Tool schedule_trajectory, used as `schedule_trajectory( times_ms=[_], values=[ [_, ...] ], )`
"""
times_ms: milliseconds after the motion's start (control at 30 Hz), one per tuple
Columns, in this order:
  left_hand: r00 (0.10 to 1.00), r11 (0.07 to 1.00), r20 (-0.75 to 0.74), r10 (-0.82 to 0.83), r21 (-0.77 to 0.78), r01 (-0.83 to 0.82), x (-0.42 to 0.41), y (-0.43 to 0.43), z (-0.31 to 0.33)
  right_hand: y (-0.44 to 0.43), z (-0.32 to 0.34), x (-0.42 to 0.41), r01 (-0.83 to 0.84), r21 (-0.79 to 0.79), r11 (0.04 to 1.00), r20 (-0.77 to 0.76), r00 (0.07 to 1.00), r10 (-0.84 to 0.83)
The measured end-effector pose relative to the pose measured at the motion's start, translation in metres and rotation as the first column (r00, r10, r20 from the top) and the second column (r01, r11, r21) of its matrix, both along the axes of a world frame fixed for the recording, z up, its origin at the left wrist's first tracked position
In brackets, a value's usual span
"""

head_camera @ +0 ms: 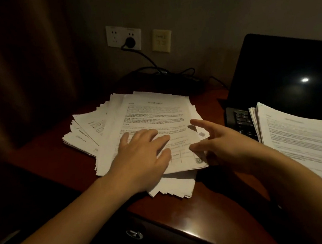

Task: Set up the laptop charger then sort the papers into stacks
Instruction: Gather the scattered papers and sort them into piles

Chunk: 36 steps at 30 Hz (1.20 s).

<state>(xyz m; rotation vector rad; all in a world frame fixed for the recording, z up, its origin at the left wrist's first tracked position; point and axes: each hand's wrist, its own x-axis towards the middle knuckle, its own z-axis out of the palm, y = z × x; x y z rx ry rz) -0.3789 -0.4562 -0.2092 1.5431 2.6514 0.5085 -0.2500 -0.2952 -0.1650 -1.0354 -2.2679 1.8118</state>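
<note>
Paper, thin and limp, lies under my left grip: fingers straight and spread, pressing flat on the loose pile. My right grip hangs open at the pile's right edge, holding nothing. That pile sprawls in the middle of the surface, fanned toward its left edge. The sheets should be light and slippery, so I'd pinch the top one by its near right corner while the left pins the rest. A squarer stack lies on the laptop at the right edge.

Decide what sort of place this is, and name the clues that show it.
Probably a hotel room or home study, dimly lit: a dark wooden desk against the wall, a heavy curtain beside it, a wall socket with a plug in it, plus a laptop and loose papers.
</note>
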Motion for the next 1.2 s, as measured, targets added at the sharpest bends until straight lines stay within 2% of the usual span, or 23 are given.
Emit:
schedule_trajectory(
  times_ms=[100,200,300,367,433,500,667,733,900,1067,1200],
  values=[
    [1.000,1.000,-0.012,0.001,-0.024,-0.001,0.008,0.011,-0.009,0.004,-0.003,0.012,-0.034,0.071,0.997,0.009,0.999,0.033],
    [0.999,0.999,0.026,-0.026,0.044,0.025,0.007,0.014,-0.008,0.006,-0.006,0.019,-0.045,0.067,0.997,-0.038,0.998,0.047],
    [0.970,0.968,0.121,-0.208,0.169,0.187,0.007,0.008,-0.004,-0.001,-0.012,0.022,0.009,0.099,0.995,-0.132,0.991,0.004],
    [0.922,0.933,0.234,-0.309,0.261,0.247,0.006,0.002,-0.001,-0.008,-0.016,0.021,0.034,0.116,0.993,-0.202,0.979,-0.010],
    [0.840,0.913,0.416,-0.348,0.356,0.202,0.003,-0.003,0.000,-0.013,-0.019,0.020,0.048,0.101,0.994,-0.254,0.967,-0.021],
    [0.796,0.906,0.493,-0.351,0.395,0.154,0.001,-0.007,-0.001,-0.014,-0.021,0.021,0.044,0.103,0.994,-0.252,0.968,-0.016],
    [0.807,0.806,0.489,-0.332,0.591,-0.026,0.003,-0.007,-0.004,-0.003,-0.021,0.029,-0.008,0.029,1.000,-0.195,0.981,0.014],
    [0.816,0.782,0.484,-0.316,0.620,-0.065,0.004,-0.006,-0.004,0.001,-0.019,0.031,-0.038,0.037,0.999,-0.162,0.986,0.043],
    [0.867,0.762,0.387,-0.315,0.647,-0.012,0.010,-0.007,-0.001,-0.001,-0.019,0.031,-0.016,0.083,0.996,-0.200,0.979,0.032],
    [0.950,0.770,0.181,-0.255,0.632,0.086,0.004,-0.009,-0.006,-0.002,-0.025,0.027,0.033,0.103,0.994,-0.282,0.960,-0.003],
    [0.914,0.773,0.288,-0.286,0.633,0.043,0.006,-0.007,-0.007,0.004,-0.031,0.028,0.077,0.157,0.985,-0.286,0.958,-0.029]
  ],
)
